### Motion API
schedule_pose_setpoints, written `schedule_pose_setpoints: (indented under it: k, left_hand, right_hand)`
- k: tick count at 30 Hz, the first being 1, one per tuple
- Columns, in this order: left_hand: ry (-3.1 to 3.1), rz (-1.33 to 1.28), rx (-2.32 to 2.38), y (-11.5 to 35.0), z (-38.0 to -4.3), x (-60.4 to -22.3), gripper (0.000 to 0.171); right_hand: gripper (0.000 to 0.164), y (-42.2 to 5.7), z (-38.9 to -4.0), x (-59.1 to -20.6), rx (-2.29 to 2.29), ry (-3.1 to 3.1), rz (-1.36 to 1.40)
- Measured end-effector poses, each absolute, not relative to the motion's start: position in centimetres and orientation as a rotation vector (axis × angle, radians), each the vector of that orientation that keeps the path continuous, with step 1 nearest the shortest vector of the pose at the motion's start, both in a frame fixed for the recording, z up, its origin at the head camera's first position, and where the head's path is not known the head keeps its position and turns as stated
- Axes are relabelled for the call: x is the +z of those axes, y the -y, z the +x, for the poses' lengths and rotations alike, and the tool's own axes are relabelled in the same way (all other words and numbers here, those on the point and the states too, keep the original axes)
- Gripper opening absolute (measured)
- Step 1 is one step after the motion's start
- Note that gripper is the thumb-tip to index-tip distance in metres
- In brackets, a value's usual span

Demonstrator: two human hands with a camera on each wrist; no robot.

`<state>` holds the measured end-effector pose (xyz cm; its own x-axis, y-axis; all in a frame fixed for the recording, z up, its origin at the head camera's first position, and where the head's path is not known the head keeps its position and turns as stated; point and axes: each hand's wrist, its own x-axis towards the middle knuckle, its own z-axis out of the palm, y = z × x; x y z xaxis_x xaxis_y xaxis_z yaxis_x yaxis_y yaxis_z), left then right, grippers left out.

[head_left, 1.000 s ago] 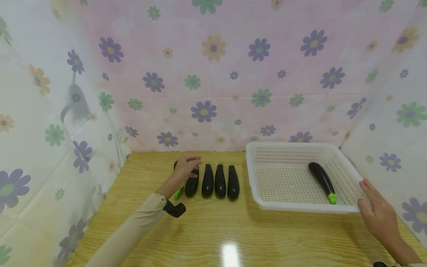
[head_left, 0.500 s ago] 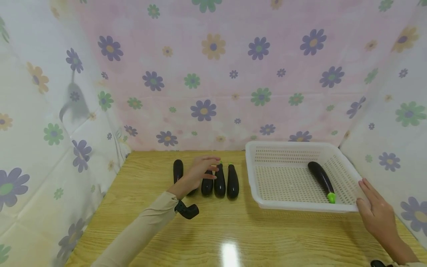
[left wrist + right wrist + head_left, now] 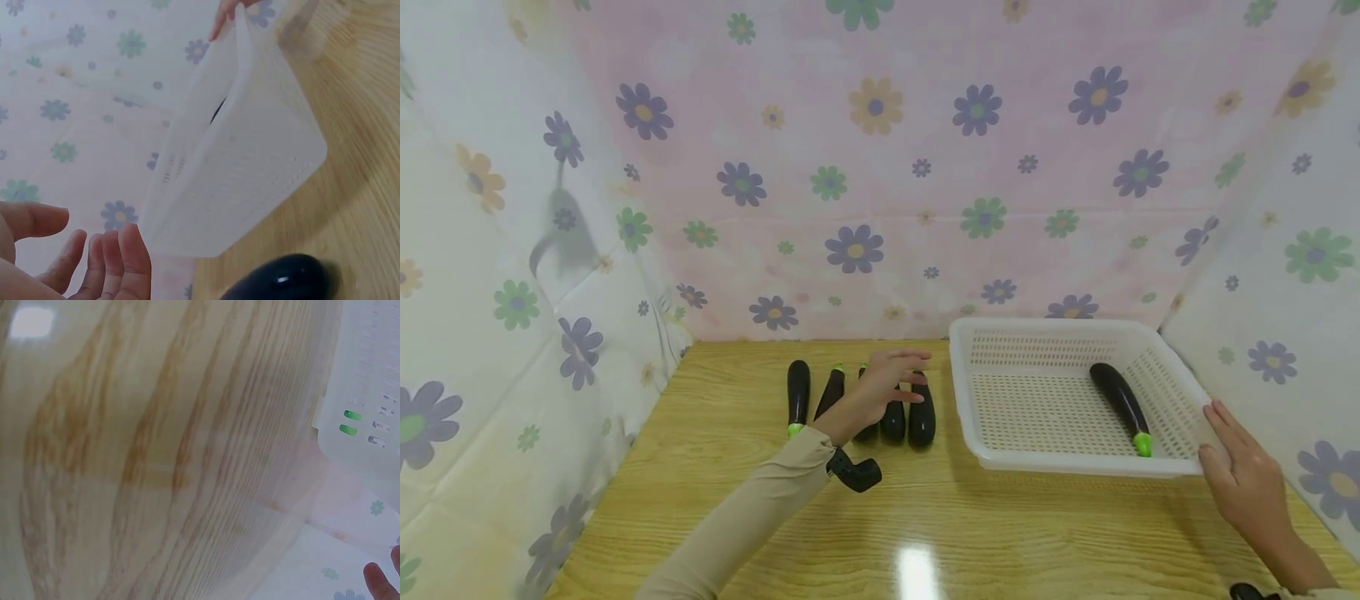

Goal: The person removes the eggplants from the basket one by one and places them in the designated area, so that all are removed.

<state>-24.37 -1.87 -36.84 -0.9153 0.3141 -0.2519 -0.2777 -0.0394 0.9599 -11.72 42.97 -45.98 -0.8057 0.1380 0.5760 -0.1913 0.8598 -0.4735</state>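
Several dark eggplants lie side by side on the wooden table, the leftmost eggplant (image 3: 799,392) with its green cap toward me. Over the right part of this row hovers my left hand (image 3: 880,387), fingers loosely extended and holding nothing; it partly hides the middle ones. The rightmost eggplant (image 3: 922,425) is close below its fingertips. To the right, a white perforated basket (image 3: 1082,464) contains one eggplant (image 3: 1120,400), lying slanted against its right side. My right hand (image 3: 1247,475) holds the basket's right rim near the front corner, thumb and fingers on either side.
Floral cloth (image 3: 880,192) stands behind and along both sides of the table (image 3: 820,533). The basket's back edge lies close to the rear cloth. A black wrist camera (image 3: 856,473) sticks out from the left sleeve.
My left hand has moved rightward along the eggplant row, from the left end to above the right ones, uncovering the leftmost eggplants. My right hand and the basket have stayed in place.
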Motion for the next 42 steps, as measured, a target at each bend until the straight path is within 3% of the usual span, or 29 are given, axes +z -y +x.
schedule_pose_setpoints:
  k: [11, 19, 31, 42]
  left_hand:
    - [-1.809, 0.068, 2.004, -0.9, -24.9, -37.2, 0.032]
    - [-1.740, 0.082, 2.007, -2.7, -25.1, -37.0, 0.023]
    - [-1.609, 0.195, 2.017, -6.1, -25.6, -37.1, 0.029]
    - [-1.556, 0.121, 2.053, -11.0, -26.2, -37.7, 0.020]
  right_hand:
    - [0.052, -43.0, -11.8, -45.9, 0.690, 2.420, 0.036]
    - [0.052, -42.9, -11.7, -45.7, 0.686, 2.429, 0.030]
    - [0.053, -42.9, -11.7, -45.9, 0.679, 2.423, 0.025]
    - [0.053, -43.0, -11.6, -46.0, 0.694, 2.447, 0.013]
